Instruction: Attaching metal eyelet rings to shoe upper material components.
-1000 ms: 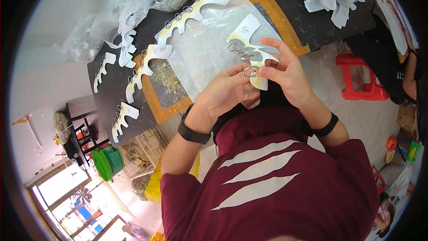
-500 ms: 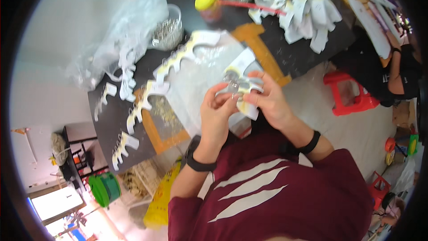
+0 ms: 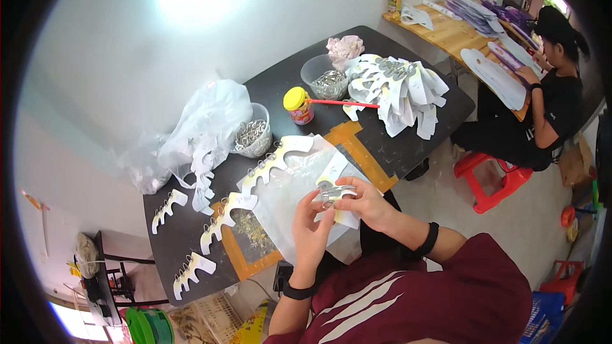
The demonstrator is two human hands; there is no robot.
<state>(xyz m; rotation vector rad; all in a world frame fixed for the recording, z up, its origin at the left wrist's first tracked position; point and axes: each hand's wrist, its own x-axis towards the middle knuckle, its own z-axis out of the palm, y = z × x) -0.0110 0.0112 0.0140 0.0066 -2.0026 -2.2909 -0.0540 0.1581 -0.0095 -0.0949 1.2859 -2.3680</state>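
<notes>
Above the near right part of a translucent plastic sheet [image 3: 274, 207], a white, curved, scalloped strip with yellow patches and metal rings [image 3: 334, 167] is held up between two bare hands. By the right hand [image 3: 373, 209] the strip is pinched at its right side, between thumb and fingers. At the left side, the ringed part is met by the curved fingers of the left hand [image 3: 310, 232], with the thumb parted from them; whether a ring is gripped by the tips cannot be told, so small and overlapped are things there. A dark band [image 3: 432, 239] is worn on the right wrist.

Beneath, the sheet is spread on a black table [image 3: 271, 89], and orange-brown tape [image 3: 376, 175] is stuck down to its right. Along the sheet's far left edge a large ringed strip [image 3: 271, 164] is laid; farther left, three smaller ringed strips [image 3: 193, 274] are set out.

Beyond these, a clear plastic bowl [image 3: 263, 118] is filled with metal rings, beside a crumpled translucent bag [image 3: 213, 111]. On the far right, a yellow-lidded jar [image 3: 296, 99], a thin red stick [image 3: 338, 102] and a heap of white scalloped pieces [image 3: 398, 99] are seen. At a wooden table [image 3: 440, 33] beyond, a person in black [image 3: 564, 102] is seated.
</notes>
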